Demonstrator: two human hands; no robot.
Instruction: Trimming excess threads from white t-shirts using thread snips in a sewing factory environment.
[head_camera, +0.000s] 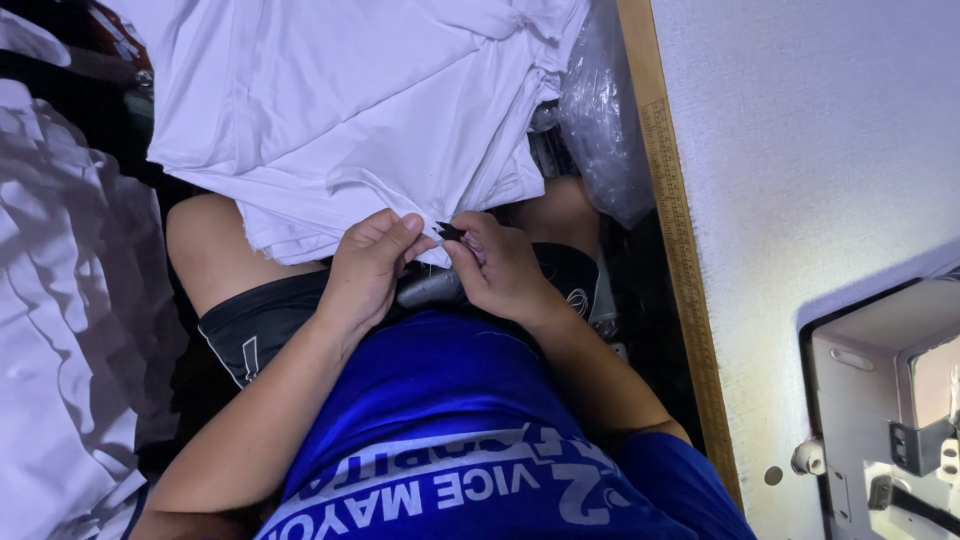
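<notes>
1. At far left, a heap of crumpled white cloth (60, 330) is lying beside your leg, well apart from both hands.
2. Your left hand (368, 268) is reaching forward over your lap, its fingers curled and pinching the lower edge of the stack of white garments (340, 110). The grip is probably holding the edge taut so that the other hand can work at one spot.
3. The stack is resting across your bare knees, folded edges facing you, so the corner being handled is lying just between your two hands.
4. Between the hands, a small dark piece (449, 231) is showing against the white corner; what it is cannot be told.
5. Your right hand (500, 268) is meeting the left at that corner, fingertips closed on the dark piece and the cloth beside it.
6. Beneath both hands, a dark object (432, 288) is lying in your lap, partly hidden.
7. Further right, clear plastic wrap (600, 120) is bunching beside the stack.
8. A wooden ruled strip (680, 250) is edging the pale table (800, 150).
9. At far right, a grey machine (890, 400) is sitting on that table, untouched.
</notes>
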